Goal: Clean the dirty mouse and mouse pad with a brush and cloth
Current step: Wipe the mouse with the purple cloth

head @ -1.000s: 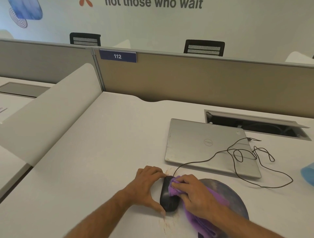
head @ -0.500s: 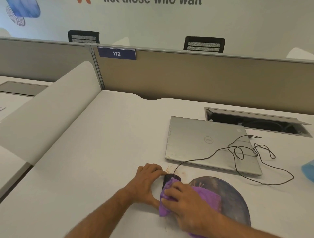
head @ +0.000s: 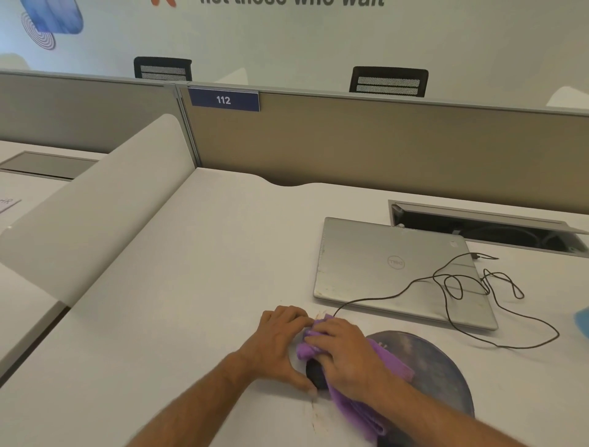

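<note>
Head view: at six o'clock on the white desk (head: 191,287), the left hand (head: 277,343) cups the black mouse (head: 315,376), fingers curled round it. Right hand (head: 347,354) presses a bunched purple cloth (head: 366,411) over it. Mouse pad (head: 439,370) lies just beside, at three o'clock; a closed laptop (head: 382,261) sits at one.

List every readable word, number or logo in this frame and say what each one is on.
"112": white digits on the blue plate on the divider.
"Dell": round logo, seen upside down, on the closed laptop lid.
"...those who wait": wall lettering, cut off by the top edge.
Paper slip at far left: too small to read.
</note>
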